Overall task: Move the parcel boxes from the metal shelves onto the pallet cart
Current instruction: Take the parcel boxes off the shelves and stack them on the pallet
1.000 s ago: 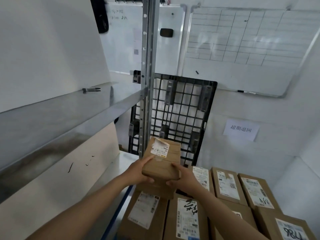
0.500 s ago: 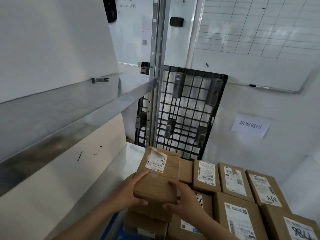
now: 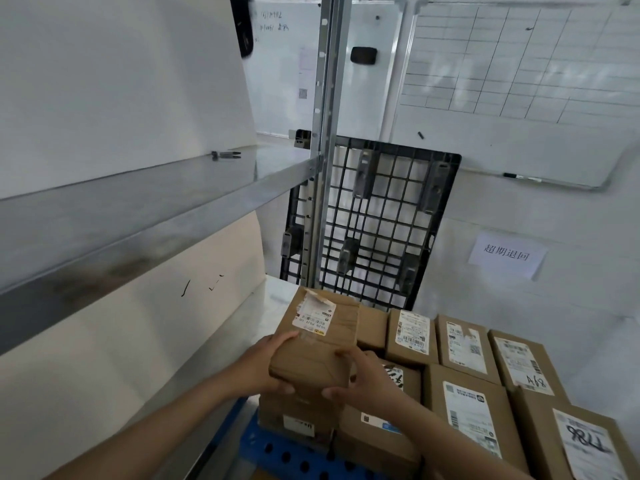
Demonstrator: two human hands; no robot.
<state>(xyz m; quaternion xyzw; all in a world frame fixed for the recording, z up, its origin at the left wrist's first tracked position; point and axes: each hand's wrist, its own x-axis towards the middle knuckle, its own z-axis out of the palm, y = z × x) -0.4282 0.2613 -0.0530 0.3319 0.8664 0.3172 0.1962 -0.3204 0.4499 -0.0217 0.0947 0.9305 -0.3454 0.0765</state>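
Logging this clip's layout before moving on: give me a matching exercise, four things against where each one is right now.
Things:
1 taped parcel box
2 black pallet
3 blue cart deck
4 marker pen

Places:
a on the whiteboard ledge
b under the stacked parcels
c gripped between left hand and right hand
d upright against the wall

Pairs: 1-c; 2-d; 3-b; 4-a

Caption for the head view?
Left hand and right hand hold a labelled parcel box over stacked boxes on the blue pallet cart.
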